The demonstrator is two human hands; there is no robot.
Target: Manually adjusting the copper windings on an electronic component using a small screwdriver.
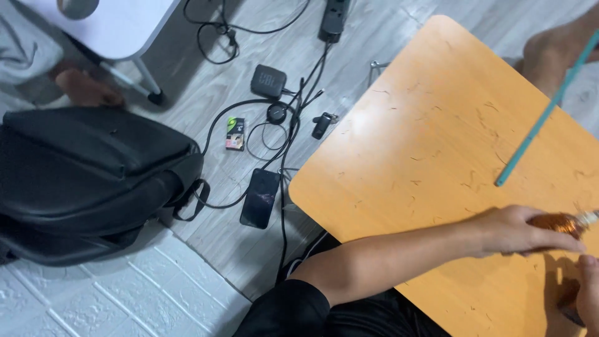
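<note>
Here, at the table's [437, 156] right edge, my left hand [518, 231] pinches a copper-coloured coil [558, 223] between thumb and fingers, just above the orange top. My right hand [588, 287] shows only as a sliver at the frame edge; I cannot tell whether it is spread or closed. A teal rod [543, 118] lies slantwise nearby. Risk, as I judge it: the coil sits close to the edge, so a loosened pinch could let it roll off. On the floor, a black backpack [93, 175] is closed, its contents hidden; a phone [260, 198] and tangled cables [284, 125] lie beside it.
</note>
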